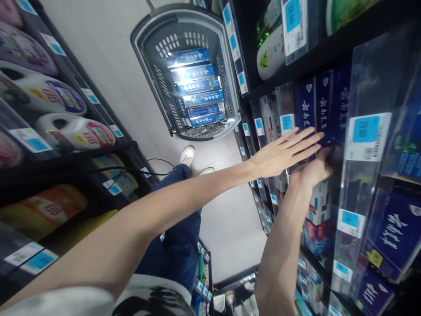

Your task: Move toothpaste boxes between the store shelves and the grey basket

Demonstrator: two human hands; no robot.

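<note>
My left hand [284,151] stretches palm down to the shelf on the right, its fingers straight and spread. Their tips are in front of dark blue toothpaste boxes [308,107] standing in a row; whether they touch is unclear. Just below it, my right hand [311,172] reaches into the same shelf above a white box [319,204]. Its fingers are mostly hidden in shadow by the boxes, so what they hold does not show. A grey shopping basket [189,26] stands on the floor with several blue toothpaste boxes [200,84] lined up inside.
Clear plastic price strips [358,175] edge the right shelf. Bottles [271,57] stand on the shelf beyond. To the left, another shelf holds detergent jugs [79,131]. A thin black cable [144,172] crosses near my leg, and my shoe [187,155] is below the basket.
</note>
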